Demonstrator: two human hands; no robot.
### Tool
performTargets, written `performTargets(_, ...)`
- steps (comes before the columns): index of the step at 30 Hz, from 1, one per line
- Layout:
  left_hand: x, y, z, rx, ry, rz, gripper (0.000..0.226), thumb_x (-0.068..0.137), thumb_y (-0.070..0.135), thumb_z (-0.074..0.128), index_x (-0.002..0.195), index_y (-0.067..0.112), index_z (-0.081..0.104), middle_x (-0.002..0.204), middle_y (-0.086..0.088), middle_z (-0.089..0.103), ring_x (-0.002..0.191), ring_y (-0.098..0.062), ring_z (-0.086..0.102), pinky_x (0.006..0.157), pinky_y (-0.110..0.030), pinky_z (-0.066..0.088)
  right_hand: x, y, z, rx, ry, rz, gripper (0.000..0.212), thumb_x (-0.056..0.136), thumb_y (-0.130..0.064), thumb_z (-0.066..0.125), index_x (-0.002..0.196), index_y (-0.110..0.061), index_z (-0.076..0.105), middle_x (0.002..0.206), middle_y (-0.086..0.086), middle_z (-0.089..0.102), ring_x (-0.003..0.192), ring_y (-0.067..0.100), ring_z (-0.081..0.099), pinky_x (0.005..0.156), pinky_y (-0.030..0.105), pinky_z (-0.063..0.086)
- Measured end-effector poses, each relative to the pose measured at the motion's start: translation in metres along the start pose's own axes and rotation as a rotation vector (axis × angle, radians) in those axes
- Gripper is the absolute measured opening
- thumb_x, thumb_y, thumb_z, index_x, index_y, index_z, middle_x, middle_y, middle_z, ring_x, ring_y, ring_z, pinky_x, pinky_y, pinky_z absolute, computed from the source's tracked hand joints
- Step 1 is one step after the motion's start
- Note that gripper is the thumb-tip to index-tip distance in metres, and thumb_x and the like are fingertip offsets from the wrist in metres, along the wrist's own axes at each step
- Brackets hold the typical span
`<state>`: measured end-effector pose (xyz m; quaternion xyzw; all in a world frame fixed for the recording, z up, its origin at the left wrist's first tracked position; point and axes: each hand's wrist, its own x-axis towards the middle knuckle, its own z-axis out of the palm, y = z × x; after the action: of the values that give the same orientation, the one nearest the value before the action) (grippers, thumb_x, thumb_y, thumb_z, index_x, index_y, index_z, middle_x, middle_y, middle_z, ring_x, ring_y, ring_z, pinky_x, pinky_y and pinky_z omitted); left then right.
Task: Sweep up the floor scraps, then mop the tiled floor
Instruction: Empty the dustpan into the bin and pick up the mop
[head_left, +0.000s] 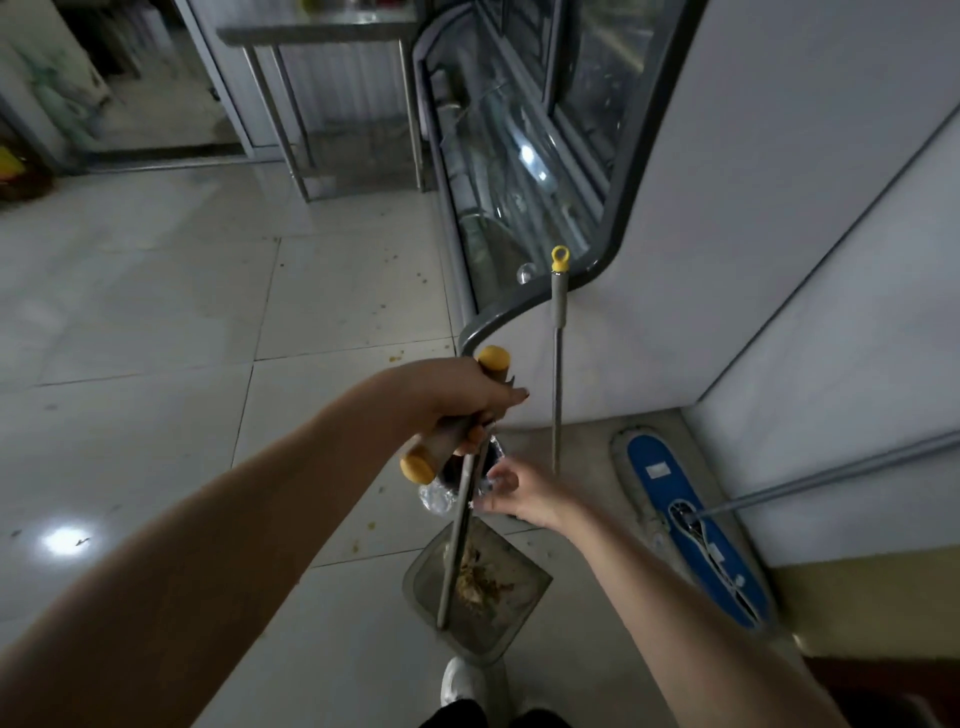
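my left hand (457, 400) grips both handles (439, 452), right hand (517, 493) half-curled by foil (434, 500), hold unclear; i fear tipping the dustpan (511, 597).

A curved glass display case (519, 171) is seen at the upper right, edged by a dark grey frame (618, 208) and closed at its end by a plain white side panel (727, 208). Blurred shapes are glimpsed behind the glass, too unclear to be identified. To its left a stainless steel desk (317, 34) is set on thin metal legs (280, 130), with a ribbed metal panel (343, 98) behind it. A yellow object (10, 166), cut off by the left edge, cannot be made out.
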<state>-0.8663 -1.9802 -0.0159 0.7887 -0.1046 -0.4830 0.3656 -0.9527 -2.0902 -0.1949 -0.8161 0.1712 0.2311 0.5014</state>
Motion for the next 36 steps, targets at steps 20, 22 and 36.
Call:
performTargets(20, -0.137, 0.002, 0.063, -0.507, 0.126, 0.129, 0.026, 0.09, 0.021, 0.059, 0.103, 0.002, 0.047, 0.046, -0.01, 0.061, 0.049, -0.026, 0.067, 0.049, -0.036, 0.057, -0.098, 0.011, 0.094, 0.27, 0.345, -0.168, 0.025, 0.093, -0.038, 0.054, 0.091, -0.013, 0.056, 0.065, -0.003, 0.049, 0.054, 0.01, 0.046, 0.055, 0.027, 0.039)
performTargets(22, -0.144, 0.001, 0.062, -0.524, 0.103, 0.163, 0.026, 0.091, 0.023, 0.057, 0.103, 0.002, 0.047, 0.049, -0.009, 0.062, 0.051, -0.026, 0.068, 0.05, -0.034, 0.057, -0.103, 0.01, 0.09, 0.251, 0.347, -0.177, 0.029, 0.094, -0.038, 0.052, 0.099, -0.01, 0.058, 0.067, -0.003, 0.05, 0.055, 0.009, 0.047, 0.055, 0.024, 0.039)
performTargets(36, -0.139, -0.023, -0.008, -0.472, -0.248, 0.446, 0.037, 0.08, 0.037, 0.061, 0.11, 0.015, 0.056, 0.069, -0.002, 0.066, 0.057, -0.011, 0.062, 0.054, -0.022, 0.053, -0.125, -0.044, 0.044, 0.083, 0.21, -0.135, 0.034, 0.098, -0.038, 0.044, 0.109, -0.009, 0.058, 0.084, -0.01, 0.057, 0.073, -0.005, 0.052, 0.054, 0.0, 0.039)
